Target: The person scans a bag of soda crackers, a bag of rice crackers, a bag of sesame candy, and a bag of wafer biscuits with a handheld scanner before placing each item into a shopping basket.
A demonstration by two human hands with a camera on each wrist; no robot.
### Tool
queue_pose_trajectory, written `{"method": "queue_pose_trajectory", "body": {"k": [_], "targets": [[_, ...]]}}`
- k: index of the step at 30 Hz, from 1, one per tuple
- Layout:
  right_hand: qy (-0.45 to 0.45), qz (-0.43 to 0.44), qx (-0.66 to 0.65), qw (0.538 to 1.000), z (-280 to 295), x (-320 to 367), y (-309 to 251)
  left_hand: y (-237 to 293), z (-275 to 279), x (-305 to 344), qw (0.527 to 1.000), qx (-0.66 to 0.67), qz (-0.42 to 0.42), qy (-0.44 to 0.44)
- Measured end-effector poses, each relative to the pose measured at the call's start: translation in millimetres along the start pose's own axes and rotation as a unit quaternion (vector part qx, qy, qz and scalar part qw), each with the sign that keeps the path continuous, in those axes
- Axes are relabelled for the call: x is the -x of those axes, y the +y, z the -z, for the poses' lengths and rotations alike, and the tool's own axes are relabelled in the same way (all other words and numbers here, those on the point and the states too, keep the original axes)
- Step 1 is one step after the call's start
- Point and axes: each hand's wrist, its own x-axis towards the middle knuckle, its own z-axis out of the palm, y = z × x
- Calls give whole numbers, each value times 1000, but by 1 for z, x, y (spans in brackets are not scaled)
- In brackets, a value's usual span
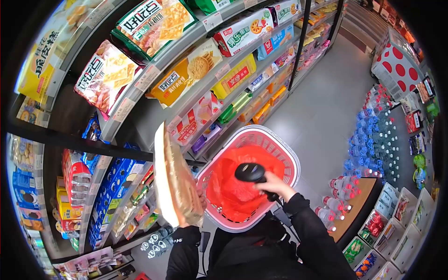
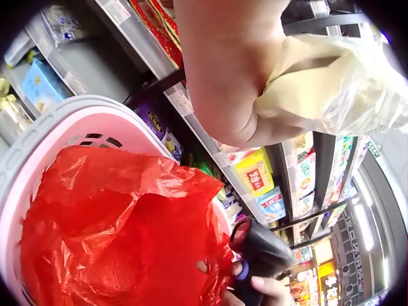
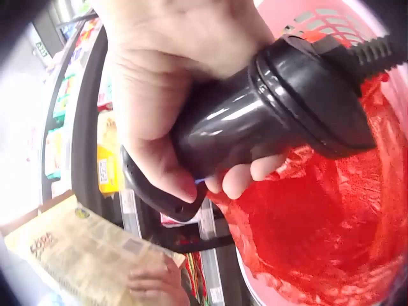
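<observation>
My left hand (image 3: 156, 284) grips a tan, clear-wrapped food package (image 1: 179, 182) by its lower part, fingers across its printed side. The package stands on edge beside the basket in the head view. My right hand (image 1: 279, 186) is wrapped round the handle of a black handheld barcode scanner (image 3: 223, 127), its thumb along one side. In the head view the scanner's dark head (image 1: 250, 172) is over a pink basket (image 1: 291, 163) with a pale grey rim. A crumpled red plastic bag (image 2: 121, 223) lines the basket; its contents are hidden.
Shelves of packaged biscuits (image 1: 161, 25) curve along the left, close to the package. Bottled drinks (image 1: 368, 140) stand on the floor at the right, near a brown-topped stand (image 1: 357, 210) and white bins (image 1: 373, 228) of small snacks. Grey floor (image 1: 317, 107) runs between them.
</observation>
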Motion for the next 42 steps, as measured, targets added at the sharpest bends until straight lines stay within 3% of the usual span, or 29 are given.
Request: {"method": "queue_pose_trajectory", "body": {"k": [1, 2, 3, 4, 5, 7, 8, 15, 17, 21, 23, 25, 27, 29, 32, 39, 42], "targets": [[-47, 13, 22, 999, -6, -2, 2, 0, -5, -1, 993, -65, -34, 96], [-83, 30, 48, 995, -11, 1, -3, -2, -15, -2, 982, -19, -48, 183], [-119, -25, 104, 987, -13, 1, -2, 4, 7, -8, 971, -148, -89, 168], [-99, 69, 193, 974, -16, 3, 5, 4, 13, -11, 954, -203, -109, 190], [-77, 163, 279, 943, -21, 7, 13, 4, 0, -20, 959, -224, -131, 117], [-67, 106, 345, 930, -30, 30, 1, -1, -44, -27, 976, -137, -56, 158], [-86, 84, 359, 925, -31, 39, -4, -1, -35, -37, 975, -164, -44, 145], [-135, 50, 400, 905, -29, 57, -5, -53, -27, -69, 903, -387, -65, 175], [-158, 21, 460, 874, -28, 59, -4, -66, -13, -69, 897, -388, -60, 201], [-172, 51, 501, 847, -17, 83, -16, -85, 28, -73, 904, -368, -68, 208], [-188, 39, 488, 851, -7, 95, -13, -93, 42, -79, 900, -349, -71, 251], [-130, 45, 436, 890, 2, 106, -10, -101, 54, -88, 899, -344, -96, 253], [-123, 39, 422, 897, 11, 116, -12, -108, 66, -100, 893, -324, -167, 262], [-56, 42, 386, 920, 18, 127, -7, -114, 90, -114, 893, -322, -173, 262], [-35, -5, 345, 938, 26, 141, 10, -125, 121, -133, 893, -331, -186, 243], [-16, -80, 274, 958, 31, 154, 20, -139, 167, -154, 882, -333, -106, 318], [-4, -61, 271, 961, 33, 153, 20, -136, 173, -156, 836, -414, -35, 358]]}}
